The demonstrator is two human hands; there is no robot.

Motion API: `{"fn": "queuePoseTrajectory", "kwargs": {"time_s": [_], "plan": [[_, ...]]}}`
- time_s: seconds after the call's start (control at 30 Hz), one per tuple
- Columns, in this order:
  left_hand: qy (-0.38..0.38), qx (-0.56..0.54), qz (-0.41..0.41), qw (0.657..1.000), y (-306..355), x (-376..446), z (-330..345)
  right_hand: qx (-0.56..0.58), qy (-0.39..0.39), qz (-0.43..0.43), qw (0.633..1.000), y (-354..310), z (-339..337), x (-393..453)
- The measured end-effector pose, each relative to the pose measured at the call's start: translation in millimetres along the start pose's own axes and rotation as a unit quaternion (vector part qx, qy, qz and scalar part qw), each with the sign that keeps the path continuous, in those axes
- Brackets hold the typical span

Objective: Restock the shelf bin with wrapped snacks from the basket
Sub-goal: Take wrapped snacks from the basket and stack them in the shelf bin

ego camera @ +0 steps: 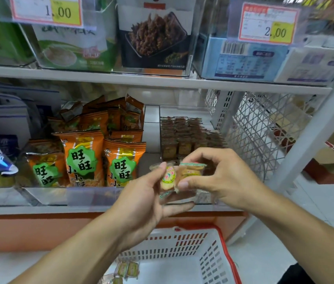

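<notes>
Two hands meet before the shelf bin (182, 111): right hand (221, 177) fingers (184, 184) pinch a wrapped snack (190, 173), left hand (141, 201) curls round others (168, 179). Below, the white basket (209, 257) holds more packets (126, 269).

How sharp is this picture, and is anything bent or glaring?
Head view: the orange snack packs and both hands, left hand and right hand, read fairly sharp; the upper price tags look smeared; wide-angle bends the shelf post; no harsh glare.
</notes>
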State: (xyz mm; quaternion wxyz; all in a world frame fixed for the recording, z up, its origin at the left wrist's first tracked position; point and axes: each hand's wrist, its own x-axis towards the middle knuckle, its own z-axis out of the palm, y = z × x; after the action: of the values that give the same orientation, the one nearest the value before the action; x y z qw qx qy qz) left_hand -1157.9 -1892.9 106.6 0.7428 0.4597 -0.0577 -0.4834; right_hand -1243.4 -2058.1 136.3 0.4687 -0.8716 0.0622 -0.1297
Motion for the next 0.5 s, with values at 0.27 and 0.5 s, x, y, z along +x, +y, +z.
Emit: {"fn": "queuePoseTrajectory", "kwargs": {"time_s": [0.27,0.5], "plan": [[0.068,0.055,0.068,0.994,-10,3,0,0.315,-0.082,0.144,0.934,-6,-10,-7],[-0.010,0.068,0.172,0.983,-12,-1,9,0.488,-0.023,0.278,0.827,-14,43,-22]]}}
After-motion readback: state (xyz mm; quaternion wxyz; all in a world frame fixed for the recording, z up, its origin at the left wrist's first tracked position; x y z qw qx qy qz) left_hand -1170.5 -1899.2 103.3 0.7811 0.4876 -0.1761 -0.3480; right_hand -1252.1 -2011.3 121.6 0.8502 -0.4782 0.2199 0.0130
